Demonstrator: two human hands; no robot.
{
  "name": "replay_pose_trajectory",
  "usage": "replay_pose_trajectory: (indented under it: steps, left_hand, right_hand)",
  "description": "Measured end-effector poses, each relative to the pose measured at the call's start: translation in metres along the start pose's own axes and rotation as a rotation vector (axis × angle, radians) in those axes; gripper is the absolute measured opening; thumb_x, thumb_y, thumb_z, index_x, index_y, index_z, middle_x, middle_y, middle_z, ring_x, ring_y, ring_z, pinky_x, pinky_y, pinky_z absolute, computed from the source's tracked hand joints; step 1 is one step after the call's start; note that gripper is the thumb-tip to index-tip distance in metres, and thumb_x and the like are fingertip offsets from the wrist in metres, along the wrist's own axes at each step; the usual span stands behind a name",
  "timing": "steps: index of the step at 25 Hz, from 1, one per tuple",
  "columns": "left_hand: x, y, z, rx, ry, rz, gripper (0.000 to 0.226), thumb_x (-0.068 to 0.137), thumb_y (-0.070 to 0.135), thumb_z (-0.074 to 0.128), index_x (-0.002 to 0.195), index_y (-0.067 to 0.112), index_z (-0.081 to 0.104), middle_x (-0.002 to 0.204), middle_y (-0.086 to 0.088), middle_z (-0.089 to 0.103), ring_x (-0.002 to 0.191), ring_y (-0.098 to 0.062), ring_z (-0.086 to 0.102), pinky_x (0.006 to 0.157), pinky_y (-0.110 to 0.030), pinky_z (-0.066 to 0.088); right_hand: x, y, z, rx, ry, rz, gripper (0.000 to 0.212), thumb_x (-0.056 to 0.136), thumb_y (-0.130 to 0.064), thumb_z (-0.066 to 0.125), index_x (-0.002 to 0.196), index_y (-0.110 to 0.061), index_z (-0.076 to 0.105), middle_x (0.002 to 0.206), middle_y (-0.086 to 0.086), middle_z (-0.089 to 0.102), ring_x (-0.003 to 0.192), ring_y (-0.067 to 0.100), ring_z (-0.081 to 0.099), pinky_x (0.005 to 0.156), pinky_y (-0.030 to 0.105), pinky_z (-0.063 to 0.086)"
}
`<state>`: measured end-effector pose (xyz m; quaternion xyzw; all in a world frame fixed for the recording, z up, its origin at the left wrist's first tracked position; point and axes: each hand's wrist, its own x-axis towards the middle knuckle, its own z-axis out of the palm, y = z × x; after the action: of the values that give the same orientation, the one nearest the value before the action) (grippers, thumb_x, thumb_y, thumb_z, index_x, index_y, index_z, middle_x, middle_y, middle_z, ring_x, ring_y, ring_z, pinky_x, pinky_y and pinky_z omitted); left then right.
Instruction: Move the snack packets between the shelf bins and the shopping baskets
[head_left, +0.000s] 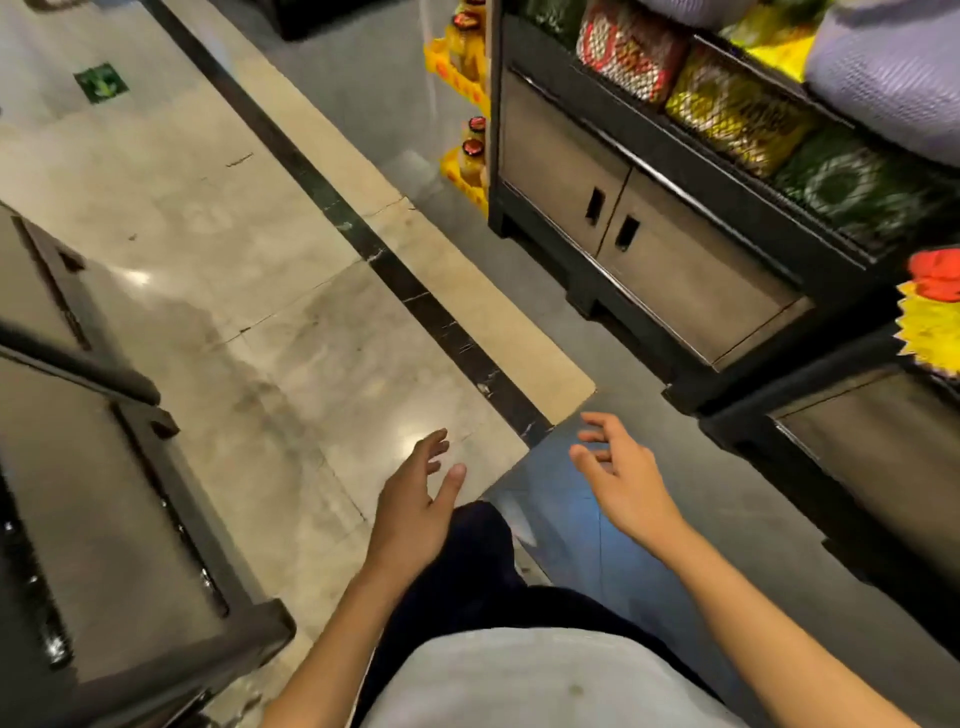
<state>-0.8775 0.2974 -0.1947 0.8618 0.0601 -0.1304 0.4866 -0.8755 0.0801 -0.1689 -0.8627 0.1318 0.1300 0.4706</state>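
A: Largest first. The floor (260, 312) is logged as pale glossy tile crossed by a dark strip, with grey beyond it. What is stood on it?

B: A dark shelf (649, 249) is set along the right, with cabinet doors below and bins above. A second dark unit (104, 519) is seen at the left edge. A yellow rack (462, 176) of jars is placed at the shelf's far end.

A: And the packets?

B: The packets (737, 114) are kept in the upper bins, red-patterned, yellow and green, pressed side by side. That corner is blurred and no print can be read. No baskets are in view.

A: Hands?

B: The left hand (415, 514) and right hand (623, 483) are held low over the floor, well apart from the bins. Both are loosely spread with relaxed fingers, and nothing is held in either.

A: Step judged?

B: A gap between pick-ups is supposed, since no packet is being carried.

A: What could go wrong?

B: The packets are crowded, so a neighbour could be dragged out if one is pulled by a corner. Slick wrapping could be lost from a loose pinch. Footing could be lost on the glossy tile in a hurried turn. With the baskets unseen, a packet could be released short of the rim. A forearm could be snagged on the spiky yellow tag (930, 332).
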Motion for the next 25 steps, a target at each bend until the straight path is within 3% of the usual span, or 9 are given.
replay_pose_trajectory:
  steps: [3,7,12,16,20,25]
  left_hand:
    - [0.054,0.026,0.012,0.046,-0.054,0.032,0.040,0.096,0.031,0.050,0.135,0.027,0.044,0.131,0.008,0.054,0.116,-0.011,0.053,0.092,-0.022,0.038]
    - [0.148,0.072,0.040,0.079,-0.156,0.139,0.039,0.095,0.031,0.051,0.134,0.029,0.044,0.129,0.013,0.053,0.119,-0.012,0.053,0.093,-0.024,0.041]
    - [0.288,0.175,0.089,0.119,-0.387,0.361,0.038,0.095,0.030,0.051,0.133,0.027,0.045,0.131,0.006,0.055,0.117,-0.012,0.053,0.097,-0.030,0.046]
    - [0.363,0.268,0.131,0.106,-0.547,0.599,0.034,0.094,0.032,0.052,0.128,0.024,0.050,0.119,0.008,0.059,0.112,-0.011,0.058,0.098,-0.034,0.046]
    - [0.403,0.361,0.175,0.015,-0.582,0.798,0.041,0.087,0.038,0.048,0.124,0.022,0.055,0.116,0.012,0.061,0.106,-0.004,0.059,0.096,-0.031,0.046]
    - [0.443,0.474,0.210,-0.117,-0.412,1.101,0.040,0.091,0.041,0.043,0.120,0.017,0.058,0.116,0.008,0.063,0.105,-0.005,0.059,0.092,-0.019,0.043]
  right_hand:
    - [0.042,0.005,-0.023,0.071,0.067,0.061,0.039,0.094,-0.019,0.052,0.132,-0.013,0.044,0.111,-0.001,0.055,0.092,0.015,0.058,0.086,0.032,0.048]
    - [0.101,0.012,-0.054,0.158,0.197,0.148,0.037,0.094,-0.017,0.054,0.129,-0.015,0.046,0.114,0.002,0.056,0.091,0.015,0.058,0.083,0.027,0.046]
    - [0.168,-0.005,-0.124,0.268,0.506,0.253,0.032,0.094,-0.016,0.053,0.125,-0.021,0.048,0.114,-0.003,0.057,0.091,0.008,0.057,0.079,0.017,0.040]
    - [0.201,-0.023,-0.183,0.336,0.727,0.254,0.030,0.094,-0.016,0.053,0.117,-0.033,0.045,0.114,-0.007,0.057,0.094,-0.002,0.057,0.089,0.023,0.045]
    - [0.232,-0.045,-0.259,0.362,0.961,0.133,0.032,0.092,-0.009,0.055,0.113,-0.031,0.049,0.108,-0.010,0.059,0.090,-0.008,0.058,0.079,0.006,0.042]
    - [0.255,-0.074,-0.374,0.245,1.106,-0.136,0.024,0.091,-0.019,0.056,0.105,-0.038,0.053,0.106,-0.014,0.063,0.092,-0.003,0.060,0.080,0.011,0.045]
